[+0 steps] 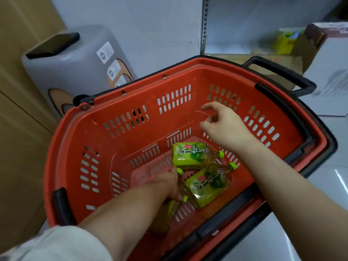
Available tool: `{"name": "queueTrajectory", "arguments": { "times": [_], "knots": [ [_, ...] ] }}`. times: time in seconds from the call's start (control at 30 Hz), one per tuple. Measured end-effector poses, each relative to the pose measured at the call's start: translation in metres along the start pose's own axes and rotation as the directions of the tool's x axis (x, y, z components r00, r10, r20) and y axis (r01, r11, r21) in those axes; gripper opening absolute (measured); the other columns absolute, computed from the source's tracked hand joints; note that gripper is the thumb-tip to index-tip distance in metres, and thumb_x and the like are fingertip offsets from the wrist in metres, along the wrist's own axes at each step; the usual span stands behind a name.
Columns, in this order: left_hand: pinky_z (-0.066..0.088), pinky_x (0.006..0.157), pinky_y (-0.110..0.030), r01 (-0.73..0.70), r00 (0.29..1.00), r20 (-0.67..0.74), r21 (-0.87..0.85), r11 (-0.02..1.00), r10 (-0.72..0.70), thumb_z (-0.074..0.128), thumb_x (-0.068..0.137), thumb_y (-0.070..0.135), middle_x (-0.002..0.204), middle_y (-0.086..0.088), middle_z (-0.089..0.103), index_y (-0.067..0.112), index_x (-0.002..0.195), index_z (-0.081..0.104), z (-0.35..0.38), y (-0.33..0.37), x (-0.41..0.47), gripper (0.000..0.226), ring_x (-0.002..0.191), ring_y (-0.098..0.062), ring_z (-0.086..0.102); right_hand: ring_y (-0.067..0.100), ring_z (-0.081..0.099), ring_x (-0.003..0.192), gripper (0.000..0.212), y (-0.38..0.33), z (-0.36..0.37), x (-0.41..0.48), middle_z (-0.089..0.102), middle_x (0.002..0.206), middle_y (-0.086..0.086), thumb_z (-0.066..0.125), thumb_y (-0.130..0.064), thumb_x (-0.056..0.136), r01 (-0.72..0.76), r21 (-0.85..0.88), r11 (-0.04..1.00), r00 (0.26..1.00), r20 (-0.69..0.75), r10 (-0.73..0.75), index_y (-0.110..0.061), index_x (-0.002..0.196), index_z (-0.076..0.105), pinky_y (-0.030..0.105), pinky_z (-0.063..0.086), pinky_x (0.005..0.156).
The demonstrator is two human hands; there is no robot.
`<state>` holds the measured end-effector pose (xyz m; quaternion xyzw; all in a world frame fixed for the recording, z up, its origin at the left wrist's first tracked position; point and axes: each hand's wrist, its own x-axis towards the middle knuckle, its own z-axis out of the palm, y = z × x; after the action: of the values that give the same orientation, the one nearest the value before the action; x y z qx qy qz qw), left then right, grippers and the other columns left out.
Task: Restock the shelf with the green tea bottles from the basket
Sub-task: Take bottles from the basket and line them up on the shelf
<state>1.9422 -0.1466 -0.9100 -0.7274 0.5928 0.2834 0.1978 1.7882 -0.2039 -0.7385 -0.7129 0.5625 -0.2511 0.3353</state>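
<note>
R hand is hovering over the far right part of the basket, well above its floor and holding nothing. Its index finger and thumb are sticking out apart from each other, and the other fingers are hanging loosely bent. L hand is reaching down to the basket floor, back of hand facing up and blurred. Its fingers are bending under and out of sight, so can't tell if they're closing on anything. It's lying right against bottle 3, whose green cap is poking out just past the knuckles.

Four tea bottles are lying flat on the basket floor. Bottle 1 is lying farthest away w/ its cap pointing right. Bottle 2 is lying just nearer, slanting w/ cap up-right and touching bottle 1. Bottle 4 is lying partly under the L forearm, w/ its cap beside bottle 2's base.

A grey bin is standing behind the basket on the left. The shelf is standing behind it on the right, w/ a cardboard box sitting there.
</note>
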Motion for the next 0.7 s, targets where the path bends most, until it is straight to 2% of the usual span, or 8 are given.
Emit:
{"name": "queueTrajectory", "arguments": {
  "times": [0.13, 0.2, 0.27, 0.33, 0.43, 0.53, 0.6, 0.7],
  "knots": [
    [0.047, 0.096, -0.035, -0.178, 0.976, -0.165, -0.225, 0.958, 0.142, 0.084, 0.055, 0.045, 0.126, -0.007, 0.054, 0.026, 0.149, 0.004, -0.055, -0.019, -0.015, 0.125, 0.115, -0.028, 0.055, 0.011, 0.061, 0.069, 0.060, -0.002, -0.001, -0.009, 0.061, 0.096, -0.003, 0.065, -0.029, 0.088, -0.088, -0.071, 0.994, 0.963, 0.250, 0.103, -0.024, 0.142, 0.038, 0.025, 0.048, 0.062],
    [0.049, 0.093, -0.037, -0.251, 0.944, -0.289, -0.317, 0.915, 0.159, 0.082, 0.051, 0.048, 0.122, -0.006, 0.052, 0.032, 0.148, 0.003, -0.087, -0.017, -0.025, 0.127, 0.111, -0.026, 0.055, 0.016, 0.066, 0.095, 0.079, -0.005, -0.001, -0.010, 0.060, 0.123, 0.003, 0.069, -0.040, 0.085, -0.079, -0.089, 0.993, 0.934, 0.342, 0.105, -0.025, 0.149, 0.025, 0.028, 0.053, 0.081],
    [0.050, 0.091, -0.037, -0.353, 0.886, -0.445, -0.461, 0.814, 0.132, 0.081, 0.050, 0.050, 0.119, 0.000, 0.056, 0.035, 0.147, 0.008, -0.116, -0.009, -0.037, 0.122, 0.109, -0.022, 0.057, 0.021, 0.047, 0.132, 0.104, -0.005, 0.000, -0.010, 0.040, 0.152, 0.008, 0.072, -0.051, 0.078, -0.068, -0.125, 0.990, 0.894, 0.433, 0.116, -0.026, 0.154, 0.006, 0.030, 0.038, 0.108],
    [0.048, 0.092, -0.032, -0.429, 0.831, -0.555, -0.596, 0.679, 0.037, 0.081, 0.053, 0.050, 0.118, 0.006, 0.058, 0.033, 0.146, 0.015, -0.135, 0.002, -0.047, 0.116, 0.108, -0.017, 0.057, 0.022, 0.031, 0.144, 0.123, -0.005, 0.006, -0.010, 0.023, 0.160, 0.008, 0.075, -0.055, 0.071, -0.053, -0.144, 0.988, 0.844, 0.522, 0.122, -0.032, 0.152, -0.015, 0.034, 0.027, 0.117],
    [0.049, 0.095, -0.034, -0.528, 0.789, -0.612, -0.723, 0.446, -0.058, 0.079, 0.044, 0.057, 0.116, 0.010, 0.062, 0.031, 0.137, 0.034, -0.155, 0.021, -0.059, 0.107, 0.107, -0.013, 0.061, 0.024, 0.030, 0.144, 0.137, -0.003, 0.008, -0.008, 0.023, 0.160, 0.009, 0.084, -0.053, 0.059, -0.063, 0.008, 0.998, 0.935, 0.350, 0.057, -0.042, 0.148, -0.019, 0.040, 0.028, 0.117],
    [0.051, 0.089, -0.029, -0.602, 0.770, -0.638, -0.721, 0.343, 0.010, 0.083, 0.054, 0.051, 0.109, 0.013, 0.067, 0.033, 0.126, 0.047, -0.163, 0.031, -0.076, 0.082, 0.099, -0.005, 0.063, 0.024, 0.047, 0.131, 0.133, -0.001, -0.001, -0.011, 0.042, 0.150, 0.004, 0.087, -0.051, 0.056, -0.039, 0.111, 0.993, 0.987, 0.162, 0.020, -0.039, 0.151, -0.005, 0.037, 0.039, 0.108],
    [0.052, 0.088, -0.029, -0.592, 0.804, -0.589, -0.776, 0.218, 0.086, 0.078, 0.067, 0.048, 0.109, 0.009, 0.069, 0.028, 0.122, 0.055, -0.166, 0.028, -0.082, 0.063, 0.099, -0.007, 0.065, 0.021, 0.057, 0.118, 0.128, 0.004, -0.004, -0.015, 0.053, 0.137, -0.001, 0.087, -0.054, 0.053, -0.006, 0.093, 0.996, 0.995, 0.098, -0.003, -0.042, 0.150, 0.004, 0.035, 0.046, 0.101],
    [0.055, 0.083, -0.038, -0.442, 0.886, -0.448, -0.894, -0.077, 0.122, 0.052, 0.090, 0.048, 0.096, 0.002, 0.073, 0.021, 0.110, 0.065, -0.167, 0.019, -0.078, 0.036, 0.091, -0.015, 0.068, 0.015, 0.060, 0.111, 0.121, 0.013, -0.010, -0.021, 0.057, 0.126, -0.012, 0.086, -0.057, 0.043, 0.004, 0.202, 0.979, 1.000, 0.005, -0.005, -0.047, 0.143, 0.020, 0.039, 0.050, 0.098]
  ]
}}
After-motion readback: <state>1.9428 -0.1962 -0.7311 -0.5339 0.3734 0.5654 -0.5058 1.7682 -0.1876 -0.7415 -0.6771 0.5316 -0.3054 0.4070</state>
